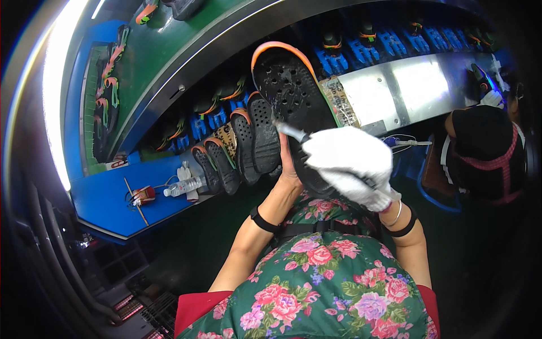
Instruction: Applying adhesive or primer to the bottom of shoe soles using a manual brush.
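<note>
My bare left hand (288,165) is closed on the edge of a large black shoe sole (291,85), its fingers mostly hidden behind it. The sole is dotted with holes and has an orange rim at the toe and a green line along its right side. My right hand (353,161), in a white knit glove, is closed round a slim brush-like tool (293,132). The tool's tip reaches the left part of the sole's face; its exact kind is unclear. Several smaller black soles (263,135) with orange toes lean in a row just left of my left hand.
A plastic bottle (186,186) lies on the blue table (107,195) beside a small red container (144,195). A metal-edged conveyor (406,87) runs across ahead, with shoes on blue supports (361,51) behind it. A co-worker (485,147) sits at right.
</note>
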{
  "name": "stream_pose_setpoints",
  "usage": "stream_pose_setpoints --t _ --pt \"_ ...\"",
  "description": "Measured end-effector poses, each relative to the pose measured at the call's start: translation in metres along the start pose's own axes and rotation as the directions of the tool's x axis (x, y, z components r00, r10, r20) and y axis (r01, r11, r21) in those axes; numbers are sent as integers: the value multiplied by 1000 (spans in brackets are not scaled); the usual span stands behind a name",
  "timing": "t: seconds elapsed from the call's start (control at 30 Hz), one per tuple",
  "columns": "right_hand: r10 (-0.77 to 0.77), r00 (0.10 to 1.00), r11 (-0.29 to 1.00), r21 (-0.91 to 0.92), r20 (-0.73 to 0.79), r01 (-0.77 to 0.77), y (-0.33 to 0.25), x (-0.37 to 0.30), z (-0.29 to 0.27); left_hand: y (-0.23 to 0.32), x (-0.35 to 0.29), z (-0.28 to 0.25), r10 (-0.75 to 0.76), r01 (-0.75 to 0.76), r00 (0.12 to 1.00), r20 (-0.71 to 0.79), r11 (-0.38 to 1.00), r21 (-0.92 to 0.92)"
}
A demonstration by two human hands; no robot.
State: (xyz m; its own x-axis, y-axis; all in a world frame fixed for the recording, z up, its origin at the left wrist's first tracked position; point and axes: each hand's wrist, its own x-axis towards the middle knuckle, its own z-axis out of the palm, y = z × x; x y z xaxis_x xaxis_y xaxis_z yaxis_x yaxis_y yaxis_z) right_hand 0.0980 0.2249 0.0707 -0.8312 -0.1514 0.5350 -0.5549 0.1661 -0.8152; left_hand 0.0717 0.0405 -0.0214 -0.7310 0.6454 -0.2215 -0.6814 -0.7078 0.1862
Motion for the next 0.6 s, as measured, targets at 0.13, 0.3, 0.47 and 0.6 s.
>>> stream_pose_setpoints --t 0.13,0.3,0.47,0.6 --pt "0 999 975 -223 40 9 4 -13 5 2 12 20 71 -26 984 -162 964 266" --pt "-52 998 998 -27 -37 51 -5 1 9 1 31 29 103 -83 985 141 987 -140" --pt "26 998 997 -67 -50 -29 -4 -6 2 8 39 38 59 -54 992 107 997 -51" --pt "-71 997 995 -70 1 71 -5 -6 13 11 42 41 -7 30 970 245 995 -91"
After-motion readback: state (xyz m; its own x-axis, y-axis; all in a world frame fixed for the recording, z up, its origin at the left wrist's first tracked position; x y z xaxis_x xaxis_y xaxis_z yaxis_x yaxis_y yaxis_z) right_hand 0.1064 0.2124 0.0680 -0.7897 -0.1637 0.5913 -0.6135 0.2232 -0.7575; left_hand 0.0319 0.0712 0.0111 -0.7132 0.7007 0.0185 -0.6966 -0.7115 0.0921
